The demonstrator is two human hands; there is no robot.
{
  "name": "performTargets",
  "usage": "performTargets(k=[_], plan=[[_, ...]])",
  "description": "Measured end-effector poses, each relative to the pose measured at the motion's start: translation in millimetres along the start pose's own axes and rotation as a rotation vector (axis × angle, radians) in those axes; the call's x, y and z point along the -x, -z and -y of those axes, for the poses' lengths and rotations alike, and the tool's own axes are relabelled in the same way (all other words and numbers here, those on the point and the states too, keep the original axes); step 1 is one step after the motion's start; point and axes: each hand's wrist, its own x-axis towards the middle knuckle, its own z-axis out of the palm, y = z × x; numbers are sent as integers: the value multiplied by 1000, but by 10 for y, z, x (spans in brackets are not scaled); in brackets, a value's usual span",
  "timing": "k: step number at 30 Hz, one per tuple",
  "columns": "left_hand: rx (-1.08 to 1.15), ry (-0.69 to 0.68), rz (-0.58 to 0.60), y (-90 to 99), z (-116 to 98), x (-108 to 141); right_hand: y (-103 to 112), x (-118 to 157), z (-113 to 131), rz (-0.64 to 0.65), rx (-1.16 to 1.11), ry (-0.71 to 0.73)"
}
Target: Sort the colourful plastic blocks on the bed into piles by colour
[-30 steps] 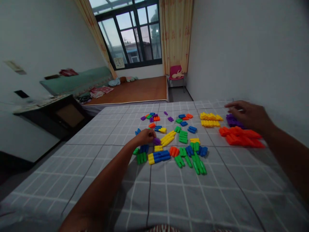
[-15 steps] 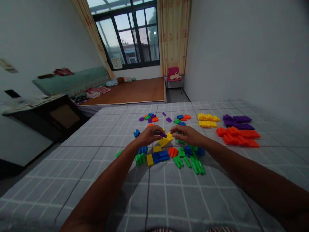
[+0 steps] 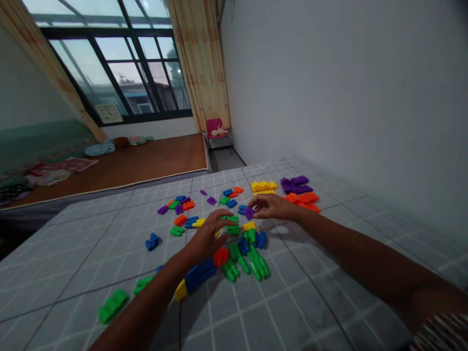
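Note:
My right hand [image 3: 272,206] pinches a small purple plastic building block [image 3: 249,213] between thumb and fingertips, just beside a blue block [image 3: 242,209] on the cloth. To its left, my left hand [image 3: 210,233] hovers with fingers spread and nothing visible in them. Beneath those fingertips lie green blocks [image 3: 232,229], partly covered by the hand. Closer to me are an orange-red block [image 3: 221,257], long green finger-shaped blocks [image 3: 258,263] and a joined blue and yellow piece [image 3: 200,275], which my left forearm partly hides.
Yellow blocks [image 3: 263,185], purple blocks [image 3: 295,184] and orange blocks [image 3: 303,200] are sorted in rows at the far right. Mixed small blocks [image 3: 179,204] lie toward the back left. A green block [image 3: 113,306] sits at the front left. The checked cloth [image 3: 292,312] covers the surface, beside a white wall.
The purple block was at my left hand's fingertips; now one is in my right hand, which has moved right. My left hand has opened. The view has swung to the right.

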Motion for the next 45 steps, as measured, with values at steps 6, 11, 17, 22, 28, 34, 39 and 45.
performTargets(k=[6,11,17,22,28,34,39,45], plan=[[-112,139,73,314,377,494,1578,532,-618,-494,367,-248],[-83,246,83,444,508,812,1984,737,-1083,-541,500,-383],[-54,350,63,462,458,872,1879,528,-1125,-449,454,-364],[-102,419,44,683,505,892,1978,551,-1118,-474,660,-345],[-256,698,-88,1097,1093,852,1589,121,-826,-452,807,-291],[-460,811,-72,1101,1702,631,244,-650,-210,-66,685,110],[-470,858,28,1046,1944,517,-664,-1479,54,113,670,242],[-392,774,138,1032,1950,458,-1325,-2275,179,130,554,294]])
